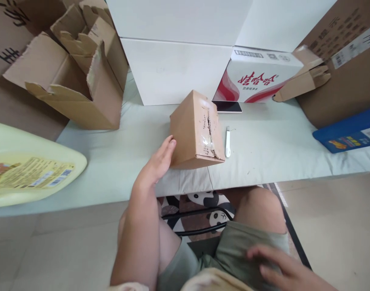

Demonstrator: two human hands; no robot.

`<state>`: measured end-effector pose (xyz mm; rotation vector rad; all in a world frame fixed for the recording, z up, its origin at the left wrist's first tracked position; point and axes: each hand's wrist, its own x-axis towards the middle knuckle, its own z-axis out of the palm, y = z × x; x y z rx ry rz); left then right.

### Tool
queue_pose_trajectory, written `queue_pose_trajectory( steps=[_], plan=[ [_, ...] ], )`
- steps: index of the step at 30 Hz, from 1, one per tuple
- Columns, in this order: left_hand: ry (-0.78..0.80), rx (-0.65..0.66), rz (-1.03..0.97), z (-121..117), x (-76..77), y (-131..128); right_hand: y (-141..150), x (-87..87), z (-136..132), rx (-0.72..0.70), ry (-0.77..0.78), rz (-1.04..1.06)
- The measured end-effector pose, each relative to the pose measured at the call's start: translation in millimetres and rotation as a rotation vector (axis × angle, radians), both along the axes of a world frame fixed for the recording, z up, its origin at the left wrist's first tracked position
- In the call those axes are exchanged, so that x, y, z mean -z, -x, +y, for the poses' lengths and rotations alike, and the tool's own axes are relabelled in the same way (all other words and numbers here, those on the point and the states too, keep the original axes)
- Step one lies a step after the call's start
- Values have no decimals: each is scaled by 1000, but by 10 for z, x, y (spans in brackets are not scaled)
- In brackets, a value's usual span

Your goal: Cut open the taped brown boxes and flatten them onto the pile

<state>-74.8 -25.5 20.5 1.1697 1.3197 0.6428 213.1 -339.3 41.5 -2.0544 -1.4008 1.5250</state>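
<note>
A small brown cardboard box [185, 131] stands on the cloth-covered table, with tape and a ragged dark line along its top face. Flat against the box's left side rests my left hand [158, 162], fingers stretched out and not wrapped round it. Just right of the box lies a white utility knife [228, 143]. My right hand [278, 264] is low over my lap, near the right leg of my shorts. It is blurred, but its fingers are apart and I see nothing in it.
Torn-open cardboard boxes [104, 97] stand at the left, near a pale yellow jug [36, 165]. White boxes [175, 68], a red-and-white carton [257, 76] and a dark-screened device [229, 106] are behind. A blue package [348, 131] sits right. The table's front edge is above my knees.
</note>
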Motion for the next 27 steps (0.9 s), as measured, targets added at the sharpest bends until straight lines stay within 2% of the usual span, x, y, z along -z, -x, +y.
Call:
queue_pose_trajectory(
  steps=[3,7,9,11,14,19,24,27],
  plan=[
    [9,11,12,-1,-11,-10,84,131,606,182,-215,33],
    [30,9,-12,-11,-57,-32,319,239,1561,444,-539,263],
    [60,13,-64,-2,-58,-44,453,281,1917,464,-627,298],
    [120,21,-125,19,-39,-52,572,321,2121,419,-659,329],
    [187,27,-209,50,4,-61,695,372,2183,385,-669,359],
    [190,42,-440,20,42,-119,749,390,2070,457,-675,458],
    [190,126,-274,-62,99,-209,716,354,1995,557,-729,453],
    [226,175,-278,-135,106,-277,675,330,1942,596,-712,449]
  ],
)
